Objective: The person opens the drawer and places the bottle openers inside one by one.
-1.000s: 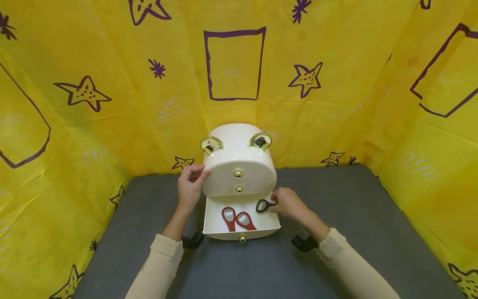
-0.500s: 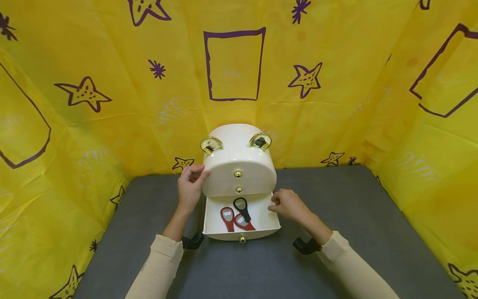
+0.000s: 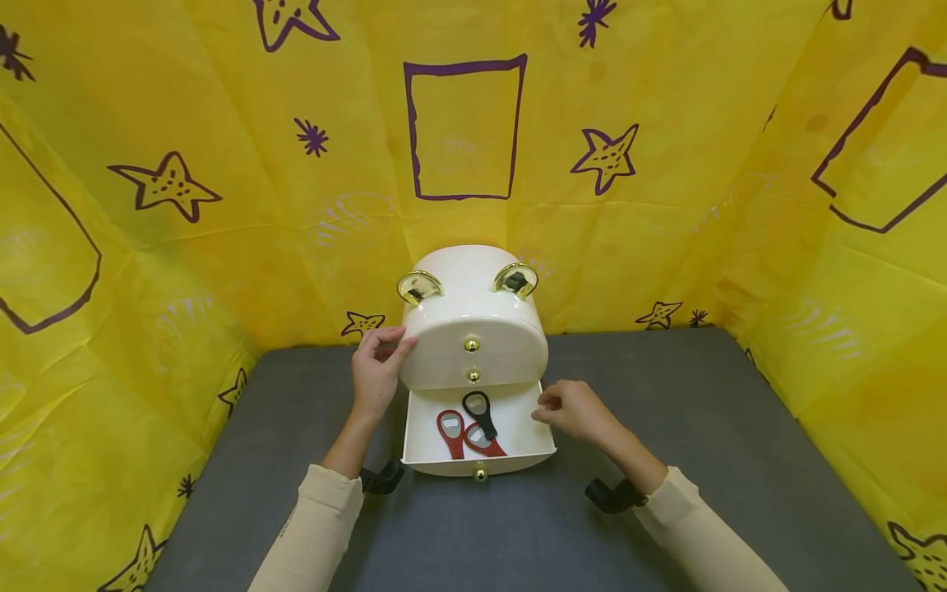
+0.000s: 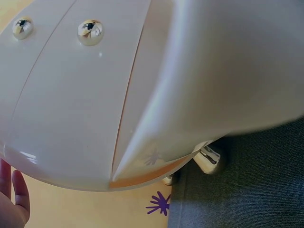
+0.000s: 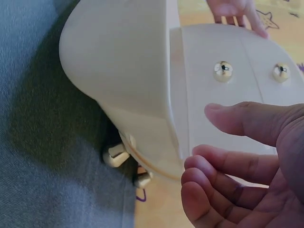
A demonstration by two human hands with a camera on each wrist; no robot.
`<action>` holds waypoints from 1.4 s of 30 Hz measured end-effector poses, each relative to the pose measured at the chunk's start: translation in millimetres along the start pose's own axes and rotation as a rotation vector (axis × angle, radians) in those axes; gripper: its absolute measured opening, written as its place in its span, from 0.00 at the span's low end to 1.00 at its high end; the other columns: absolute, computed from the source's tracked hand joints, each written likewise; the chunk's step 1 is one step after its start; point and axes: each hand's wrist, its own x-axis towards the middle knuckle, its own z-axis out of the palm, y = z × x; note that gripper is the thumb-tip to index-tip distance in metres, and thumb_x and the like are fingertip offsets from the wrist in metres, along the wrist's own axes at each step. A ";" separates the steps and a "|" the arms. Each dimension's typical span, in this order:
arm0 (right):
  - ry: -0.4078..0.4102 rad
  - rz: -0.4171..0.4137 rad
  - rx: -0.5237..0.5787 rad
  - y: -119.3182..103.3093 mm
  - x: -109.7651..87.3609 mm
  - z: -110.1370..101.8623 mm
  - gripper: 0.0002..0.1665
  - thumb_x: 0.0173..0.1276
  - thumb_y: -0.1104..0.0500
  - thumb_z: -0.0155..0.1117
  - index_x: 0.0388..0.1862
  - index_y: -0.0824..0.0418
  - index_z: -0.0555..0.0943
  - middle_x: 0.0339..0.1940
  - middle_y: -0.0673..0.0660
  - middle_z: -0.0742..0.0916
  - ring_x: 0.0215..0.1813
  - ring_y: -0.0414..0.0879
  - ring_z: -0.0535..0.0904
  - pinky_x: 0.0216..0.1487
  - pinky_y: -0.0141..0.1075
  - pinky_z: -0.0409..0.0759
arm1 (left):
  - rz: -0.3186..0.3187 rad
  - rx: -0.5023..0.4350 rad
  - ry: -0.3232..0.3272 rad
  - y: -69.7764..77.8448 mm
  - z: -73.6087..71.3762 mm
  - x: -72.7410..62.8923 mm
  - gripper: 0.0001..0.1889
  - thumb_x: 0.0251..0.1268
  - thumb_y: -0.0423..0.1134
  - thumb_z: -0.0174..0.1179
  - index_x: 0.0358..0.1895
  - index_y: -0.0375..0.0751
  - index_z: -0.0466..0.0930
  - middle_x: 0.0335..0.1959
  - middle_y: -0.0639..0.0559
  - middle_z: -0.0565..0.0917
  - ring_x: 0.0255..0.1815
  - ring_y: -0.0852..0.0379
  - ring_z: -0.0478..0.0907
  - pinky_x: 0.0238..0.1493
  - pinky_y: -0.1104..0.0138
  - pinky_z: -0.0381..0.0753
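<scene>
A white drawer cabinet [image 3: 473, 349] with gold knobs stands upright, its bottom drawer [image 3: 427, 411] pulled out. Inside lie two red bottle openers [image 3: 447, 423] [image 3: 494, 448] and a black bottle opener [image 3: 479, 409], which overlaps one of the red ones. My left hand [image 3: 376, 374] rests its fingertips against the cabinet's left side; the left wrist view catches only a bit of this hand [image 4: 14, 202]. My right hand [image 3: 580, 409] is by the drawer's right wall, holding nothing. In the right wrist view a gap separates the thumb from the loosely bent fingers [image 5: 218, 166].
Two gold-rimmed ears [image 3: 419, 286] [image 3: 516, 279] stick up from the cabinet's top. The drawer's gold knob [image 3: 481, 473] faces me. Short gold feet [image 5: 115, 155] hold the cabinet off the grey table [image 3: 473, 534]. Yellow patterned cloth [image 3: 459, 131] hangs behind and at both sides.
The black bottle opener went from my right hand into the drawer, landing near the red ones. My right hand let go and drew slightly back to the right. My left hand stayed put.
</scene>
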 end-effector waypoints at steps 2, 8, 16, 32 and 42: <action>-0.002 -0.001 0.029 -0.5 -3.3 -0.6 0.09 0.57 0.59 0.72 0.31 0.65 0.86 0.25 0.52 0.85 0.29 0.40 0.76 0.32 0.31 0.76 | 0.000 0.000 0.000 0.0 0.1 -0.2 0.14 0.56 0.27 0.68 0.42 0.20 0.80 0.44 0.30 0.79 0.41 0.68 0.72 0.40 0.78 0.73; -0.012 -0.016 0.123 -3.7 -14.1 1.2 0.09 0.59 0.59 0.71 0.33 0.65 0.86 0.25 0.52 0.86 0.29 0.37 0.76 0.30 0.28 0.75 | 0.007 0.005 0.005 -0.3 0.4 -0.3 0.13 0.56 0.27 0.68 0.42 0.21 0.80 0.43 0.33 0.79 0.41 0.68 0.72 0.40 0.78 0.74; -0.095 -0.073 0.300 -22.5 -32.3 10.1 0.08 0.62 0.59 0.70 0.33 0.65 0.86 0.26 0.53 0.88 0.27 0.31 0.76 0.29 0.27 0.76 | 0.011 0.008 0.005 -0.4 1.2 0.4 0.13 0.56 0.27 0.68 0.42 0.20 0.80 0.41 0.40 0.80 0.41 0.69 0.72 0.41 0.74 0.75; -0.344 0.028 0.686 -27.9 -62.4 81.3 0.14 0.68 0.62 0.63 0.39 0.76 0.83 0.25 0.70 0.85 0.23 0.35 0.78 0.24 0.27 0.78 | 0.023 -0.006 0.024 -3.2 1.9 -0.6 0.13 0.55 0.25 0.68 0.42 0.20 0.80 0.39 0.46 0.81 0.40 0.69 0.73 0.38 0.78 0.75; -0.219 0.258 0.963 -29.2 -68.4 116.1 0.20 0.72 0.62 0.57 0.42 0.84 0.79 0.25 0.58 0.86 0.22 0.36 0.79 0.26 0.27 0.81 | 0.025 -0.002 0.029 -0.7 1.6 -1.6 0.13 0.56 0.25 0.68 0.42 0.19 0.80 0.41 0.34 0.80 0.39 0.69 0.73 0.38 0.81 0.75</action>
